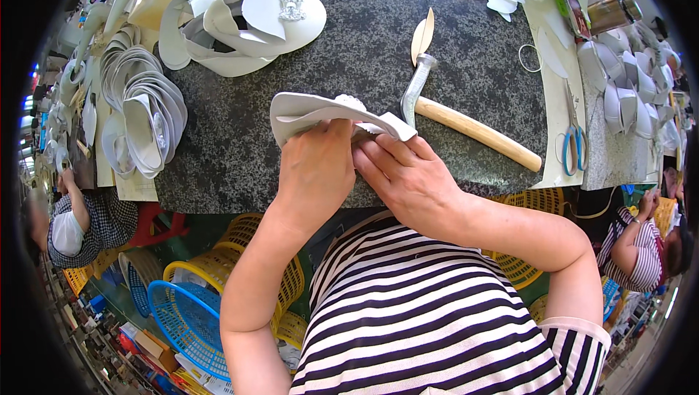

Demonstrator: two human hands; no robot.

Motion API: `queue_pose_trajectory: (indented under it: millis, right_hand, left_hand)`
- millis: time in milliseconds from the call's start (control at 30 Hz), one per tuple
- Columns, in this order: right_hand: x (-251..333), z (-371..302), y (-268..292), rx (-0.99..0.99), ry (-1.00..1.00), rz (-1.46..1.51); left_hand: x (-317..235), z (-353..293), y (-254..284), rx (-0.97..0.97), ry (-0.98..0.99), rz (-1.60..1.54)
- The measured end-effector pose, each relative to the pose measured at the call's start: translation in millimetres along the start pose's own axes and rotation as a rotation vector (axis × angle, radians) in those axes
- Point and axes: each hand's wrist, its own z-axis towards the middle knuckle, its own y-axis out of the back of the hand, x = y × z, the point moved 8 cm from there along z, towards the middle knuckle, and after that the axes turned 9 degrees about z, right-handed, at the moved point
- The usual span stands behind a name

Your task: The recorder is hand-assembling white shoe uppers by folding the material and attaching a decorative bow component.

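Near the front of the dark speckled work board (pixel 480 45), my left hand (pixel 314 166) and my right hand (pixel 411 180) are both closed on a white shoe upper (pixel 302 109). It is raised with its outer side facing away from me, and a small sparkly ornament shows at its top edge. My fingertips are partly hidden behind its folds. Just right of the upper lies a hammer (pixel 477 133) with a metal head and wooden handle. A tan leaf-shaped piece (pixel 422 37) lies beyond the hammer head.
More white uppers (pixel 247 31), one with a jewelled ornament, lie at the back left. A stack of white pieces (pixel 149 107) stands at the left edge. Blue-handled scissors (pixel 574 144) and white shoe parts (pixel 626 78) are at right. Baskets (pixel 189 326) stand below; co-workers sit on both sides.
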Motion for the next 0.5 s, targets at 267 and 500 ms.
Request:
queue_pose_trajectory:
  millis: [267, 500]
  right_hand:
    - [5.7, -2.0, 0.9, -0.019, 0.007, -0.087]
    - [4.2, 1.7, -1.2, -0.016, -0.018, -0.061]
  left_hand:
    - [1.7, -1.9, 0.7, -0.017, 0.004, -0.038]
    - [-4.7, -2.3, 3.7, 0.024, -0.045, -0.031]
